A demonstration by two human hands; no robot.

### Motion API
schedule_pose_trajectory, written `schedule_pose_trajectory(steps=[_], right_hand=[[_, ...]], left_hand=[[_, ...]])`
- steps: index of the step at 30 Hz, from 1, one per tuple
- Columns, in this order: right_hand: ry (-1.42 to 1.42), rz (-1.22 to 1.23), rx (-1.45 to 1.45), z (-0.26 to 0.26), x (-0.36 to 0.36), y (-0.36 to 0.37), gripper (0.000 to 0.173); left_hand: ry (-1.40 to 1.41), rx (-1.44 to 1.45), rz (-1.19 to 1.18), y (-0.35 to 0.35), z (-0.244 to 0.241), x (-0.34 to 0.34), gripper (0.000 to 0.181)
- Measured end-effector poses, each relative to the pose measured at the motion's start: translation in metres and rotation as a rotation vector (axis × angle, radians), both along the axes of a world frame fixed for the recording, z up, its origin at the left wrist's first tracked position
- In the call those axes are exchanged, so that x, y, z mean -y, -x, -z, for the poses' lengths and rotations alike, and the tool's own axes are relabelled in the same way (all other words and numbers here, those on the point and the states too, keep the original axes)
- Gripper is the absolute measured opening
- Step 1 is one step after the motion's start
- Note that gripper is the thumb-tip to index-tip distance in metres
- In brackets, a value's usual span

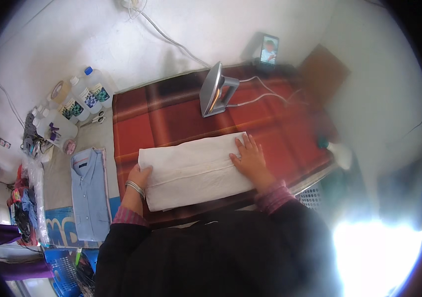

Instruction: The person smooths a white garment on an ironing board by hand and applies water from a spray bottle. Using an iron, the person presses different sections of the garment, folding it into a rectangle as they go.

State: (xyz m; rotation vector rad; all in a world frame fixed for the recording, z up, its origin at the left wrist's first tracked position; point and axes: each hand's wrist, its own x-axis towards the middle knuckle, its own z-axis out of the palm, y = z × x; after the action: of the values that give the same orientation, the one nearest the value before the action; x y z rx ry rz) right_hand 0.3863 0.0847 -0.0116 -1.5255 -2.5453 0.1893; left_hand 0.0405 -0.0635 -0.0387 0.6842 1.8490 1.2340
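Observation:
A folded white cloth (196, 170) lies before me on a red and black checked cover (174, 126). My left hand (139, 177) grips its left edge, with the thumb on top and the fingers partly hidden. My right hand (251, 157) lies flat on its right end with the fingers spread. Beyond the cloth an electric iron (216, 91) stands upright on its heel, its cord running off to the right. A folded light-blue shirt (91, 200) lies on the table to the left of the cover.
Plastic bottles (88, 98), a roll of tape (60, 92) and scissors (99, 118) are at the back left. A phone (269, 50) stands against the wall. A spray bottle (339, 154) is at the right edge. Blue plastic baskets (64, 273) sit low at left.

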Motion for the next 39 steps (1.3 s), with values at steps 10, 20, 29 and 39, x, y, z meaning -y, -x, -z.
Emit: schedule_pose_trajectory(steps=[10,20,29,39], right_hand=[[0.06,-0.052,0.038,-0.005,-0.008,0.008,0.064],[0.001,0.0,0.018,0.003,-0.01,0.008,0.064],[-0.034,0.043,0.029,0.008,-0.034,-0.007,0.066],[-0.052,-0.289,0.005,-0.011,0.037,-0.064,0.062]], left_hand=[[0.218,-0.393,-0.046,-0.007,-0.016,-0.006,0.047],[0.216,-1.311,0.48,-0.094,-0.036,0.003,0.072],[0.309,-1.166,0.507,-0.095,-0.026,0.002,0.069],[0.455,-1.238,0.423,-0.128,-0.036,0.007,0.067]])
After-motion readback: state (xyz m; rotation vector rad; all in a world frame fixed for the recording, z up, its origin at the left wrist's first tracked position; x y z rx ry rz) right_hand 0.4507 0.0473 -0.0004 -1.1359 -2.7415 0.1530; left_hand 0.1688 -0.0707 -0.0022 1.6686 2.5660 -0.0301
